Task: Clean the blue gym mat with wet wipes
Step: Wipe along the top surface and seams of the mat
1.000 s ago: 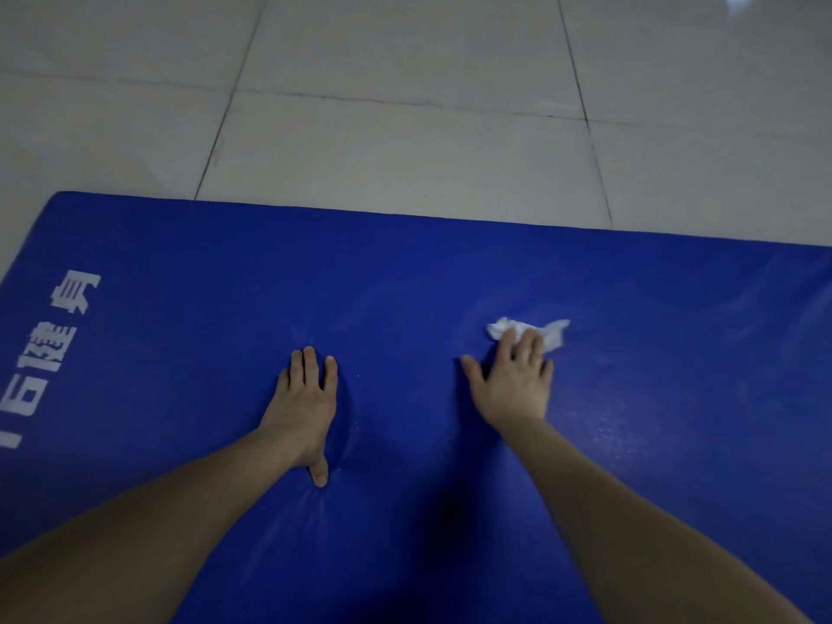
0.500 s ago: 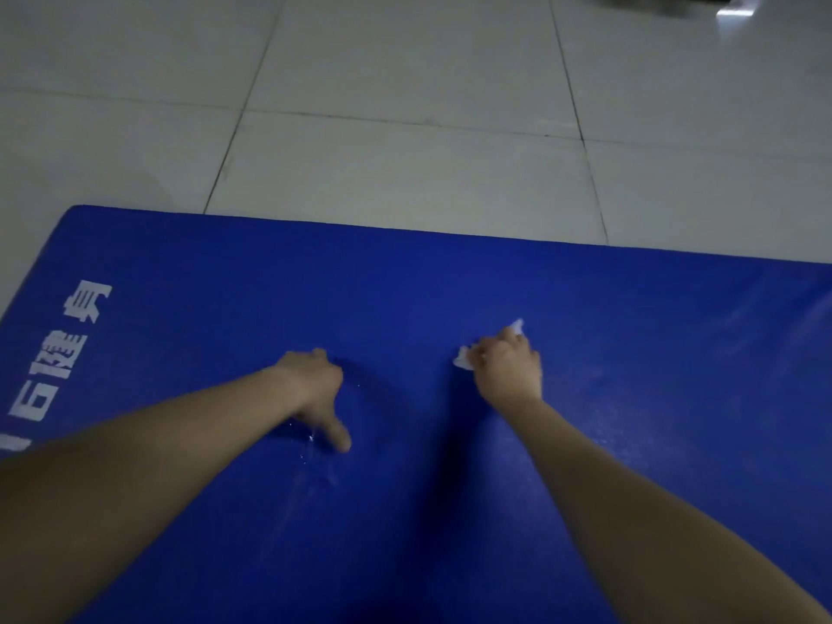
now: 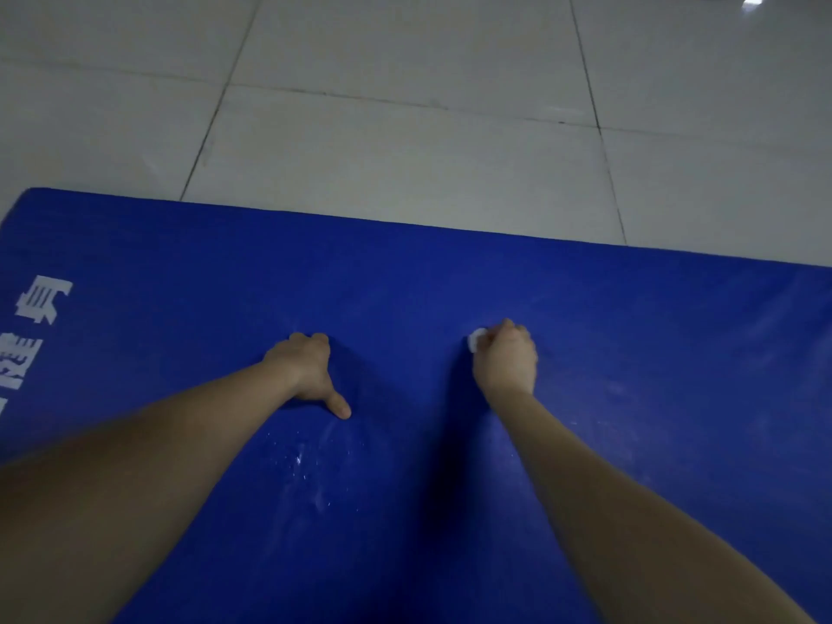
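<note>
The blue gym mat (image 3: pixel 450 272) fills the lower part of the view, with white printed characters (image 3: pixel 42 299) at its left edge. My right hand (image 3: pixel 506 360) is balled up on the mat, shut on a white wet wipe (image 3: pixel 475 340) that peeks out at its left side. My left hand (image 3: pixel 310 371) presses on the mat with fingers curled under and the thumb stretched out towards me. Wet streaks and small white specks (image 3: pixel 310 466) show on the mat just below my left hand.
Pale grey floor tiles (image 3: pixel 405 128) with dark grout lines lie beyond the mat's far edge. A bright light reflection (image 3: pixel 752 2) glints on the floor at the top right. The mat runs out of view to the right and towards me.
My right hand gathered the spread wipe into a closed fist. My left hand went from flat, fingers extended, to curled fingers with the thumb out. The view shifted slightly.
</note>
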{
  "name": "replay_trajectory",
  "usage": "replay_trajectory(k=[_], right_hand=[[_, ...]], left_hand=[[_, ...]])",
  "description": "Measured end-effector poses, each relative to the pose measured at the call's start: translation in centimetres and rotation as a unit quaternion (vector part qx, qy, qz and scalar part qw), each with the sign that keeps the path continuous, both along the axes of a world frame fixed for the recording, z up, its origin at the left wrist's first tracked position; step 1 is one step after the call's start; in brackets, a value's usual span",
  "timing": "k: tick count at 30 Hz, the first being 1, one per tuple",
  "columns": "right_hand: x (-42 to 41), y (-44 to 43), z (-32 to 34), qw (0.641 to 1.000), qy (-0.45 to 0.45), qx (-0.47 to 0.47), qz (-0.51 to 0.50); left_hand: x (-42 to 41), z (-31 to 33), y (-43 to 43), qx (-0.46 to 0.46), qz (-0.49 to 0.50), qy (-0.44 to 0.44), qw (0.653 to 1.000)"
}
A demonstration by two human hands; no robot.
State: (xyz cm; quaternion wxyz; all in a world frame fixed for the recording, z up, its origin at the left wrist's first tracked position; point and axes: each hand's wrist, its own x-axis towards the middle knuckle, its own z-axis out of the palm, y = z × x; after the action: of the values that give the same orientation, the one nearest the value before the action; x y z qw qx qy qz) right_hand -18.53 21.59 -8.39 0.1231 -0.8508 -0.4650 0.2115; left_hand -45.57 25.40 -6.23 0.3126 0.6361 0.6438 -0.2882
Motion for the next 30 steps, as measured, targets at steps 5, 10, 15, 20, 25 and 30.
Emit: replay_trajectory(k=[5, 10, 15, 20, 25, 30], right_hand=[[-8.2, 1.7, -1.0, 0.981, -0.014, 0.021, 0.190], [-6.5, 1.6, -1.5, 0.939, -0.077, 0.060, 0.328], [3.7, 0.2, -1.3, 0.974, -0.146, 0.068, 0.162], [10.3, -1.3, -1.2, 0.985, -0.160, 0.033, 0.051], [4.5, 1.6, -1.6, 0.991, -0.126, 0.031, 0.033], [-5.9, 3.2, -1.9, 0.968, -0.105, 0.080, 0.215]], left_hand=[[0.2, -0.1, 0.1, -0.008, -0.007, 0.021, 1.000], [0.6, 0.3, 0.1, -0.015, -0.007, 0.029, 0.999], [0.5, 0.5, 0.2, -0.011, -0.010, 0.018, 1.000], [0.5, 0.6, 0.0, -0.008, -0.013, 0.015, 1.000], [0.5, 0.8, 0.0, -0.008, -0.016, 0.017, 1.000], [0.6, 0.6, 0.0, -0.008, -0.017, 0.019, 1.000]])
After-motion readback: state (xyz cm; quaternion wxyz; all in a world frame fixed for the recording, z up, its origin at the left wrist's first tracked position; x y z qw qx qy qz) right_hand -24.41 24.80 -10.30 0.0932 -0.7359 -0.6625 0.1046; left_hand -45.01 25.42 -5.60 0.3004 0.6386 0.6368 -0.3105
